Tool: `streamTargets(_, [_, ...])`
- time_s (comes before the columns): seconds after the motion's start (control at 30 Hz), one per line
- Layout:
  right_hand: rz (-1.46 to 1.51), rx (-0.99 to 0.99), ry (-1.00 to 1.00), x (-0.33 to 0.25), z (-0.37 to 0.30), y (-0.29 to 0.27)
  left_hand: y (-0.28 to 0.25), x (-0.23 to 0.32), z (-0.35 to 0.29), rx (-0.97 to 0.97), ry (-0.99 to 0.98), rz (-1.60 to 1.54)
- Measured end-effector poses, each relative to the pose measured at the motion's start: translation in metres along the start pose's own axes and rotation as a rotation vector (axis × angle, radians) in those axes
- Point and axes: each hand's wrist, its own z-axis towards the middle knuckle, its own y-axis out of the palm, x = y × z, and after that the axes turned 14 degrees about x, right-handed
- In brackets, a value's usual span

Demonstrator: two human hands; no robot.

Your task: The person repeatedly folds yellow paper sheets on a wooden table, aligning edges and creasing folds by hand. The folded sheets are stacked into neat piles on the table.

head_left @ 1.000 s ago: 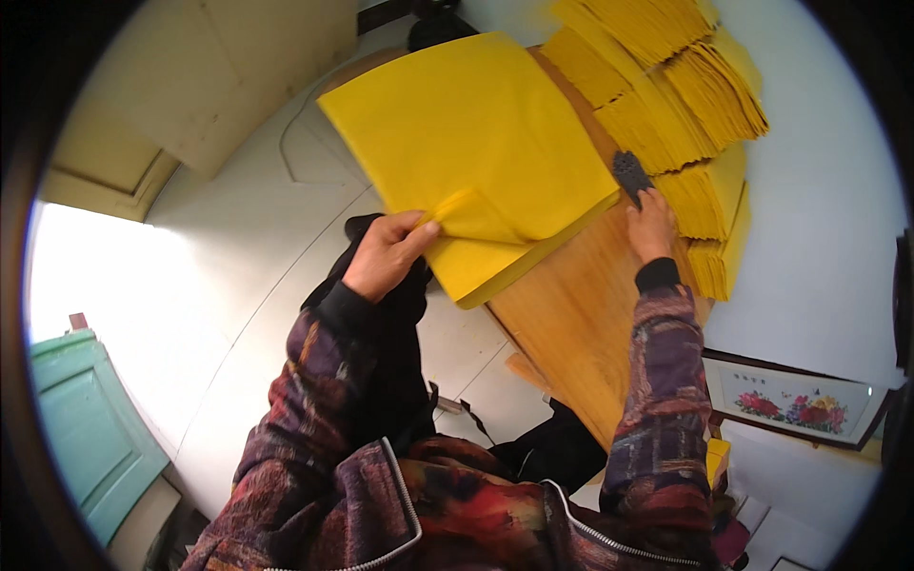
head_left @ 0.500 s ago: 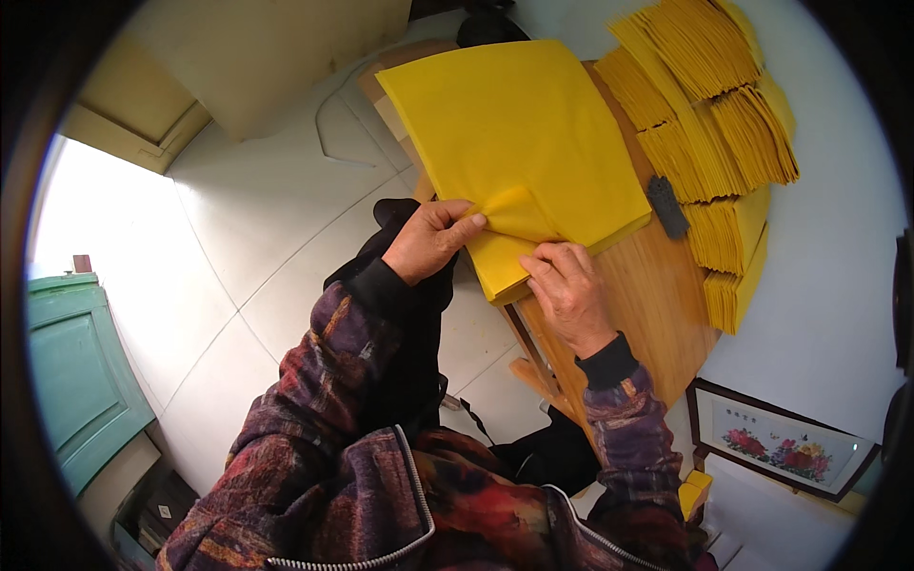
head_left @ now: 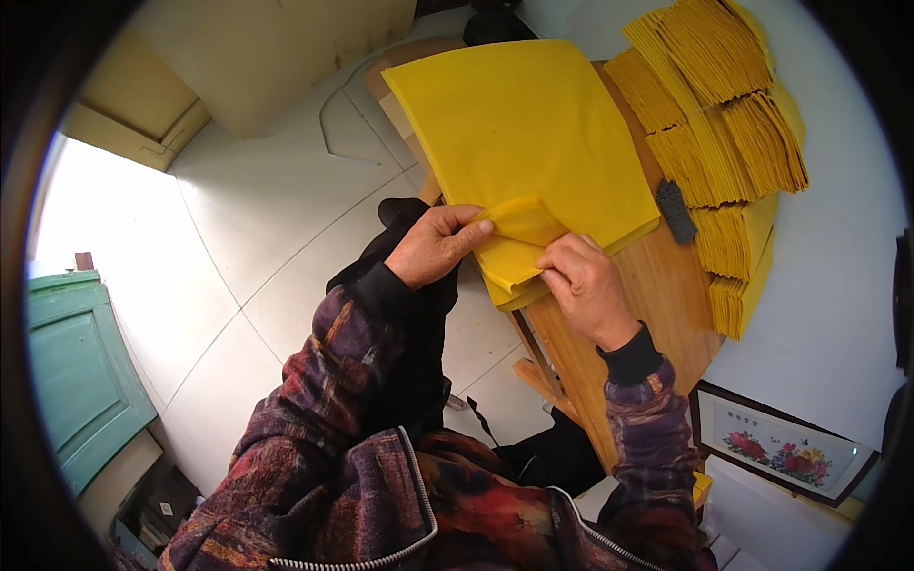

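1. Pinching with thumb and bent fingers, the left hand (head_left: 438,246) grips the raised fold (head_left: 522,219) of a thin, bright-yellow, cloth-like sheet at the fold's left end.
2. Just beside it, the right hand (head_left: 588,290) has its thumb and fingertips closed on yellow material near the front edge; whether they grasp one layer or several cannot be told.
3. Beneath the hands lies a thick, roughly rectangular stack of bright-yellow sheets (head_left: 524,124), its near corner jutting past the left edge of a light-brown wooden table (head_left: 657,295).
4. Brown cardboard (head_left: 407,131) shows along the stack's left side.
5. To the right of the stack, a dark-grey, rough-textured oblong block (head_left: 676,211) rests on the table, apart from both hands.
6. Beyond the block, bundles of folded yellow sheets (head_left: 709,57) are piled against a pale wall (head_left: 847,209).
7. Farther out, a dark-framed flower picture (head_left: 781,445) is at the lower right, white floor tiles (head_left: 276,257) spread to the left, and a green panelled wooden door (head_left: 81,371) stands at the far left.
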Motion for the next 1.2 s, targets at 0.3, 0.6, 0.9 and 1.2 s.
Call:
streamTargets(0.3, [0.197,-0.108,0.193,0.007,0.006,-0.007,0.002,0.001,0.000,0.025,0.041,-0.013])
streamTargets(0.6, [0.258,-0.138,0.266,0.010,0.006,-0.008,-0.003,0.016,-0.006,-0.130,-0.058,-0.234])
streamTargets(0.9, [0.184,0.010,0.232,0.003,-0.003,-0.001,0.002,-0.003,-0.001,0.061,0.031,0.015])
streamTargets(1.2, [-0.115,0.175,-0.154,0.000,-0.011,0.005,0.006,-0.004,0.000,0.111,0.031,-0.038])
